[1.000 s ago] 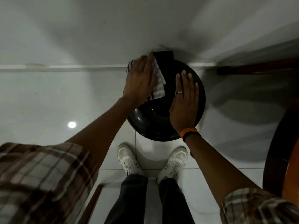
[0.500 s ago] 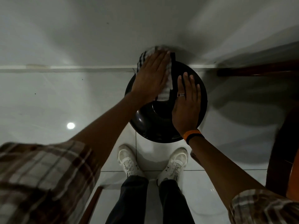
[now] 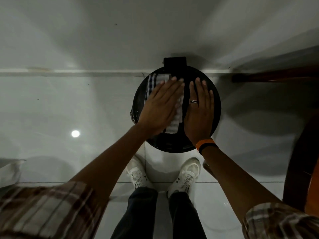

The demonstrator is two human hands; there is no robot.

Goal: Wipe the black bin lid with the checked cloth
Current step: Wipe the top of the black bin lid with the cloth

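Left hand (image 3: pixel 159 107) flat pressing checked cloth (image 3: pixel 177 116) on lid (image 3: pixel 216 104).

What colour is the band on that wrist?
Orange with black, on the right wrist band, clearest in the head view.

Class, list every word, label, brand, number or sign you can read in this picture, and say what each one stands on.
None can be read.
Black bin lid: no label or lettering shows.
Checked cloth: only a woven check, no text.
White shoes: small dark marks near the laces, too small and blurred to read.
Orange and black wristband and ring: no writing visible.
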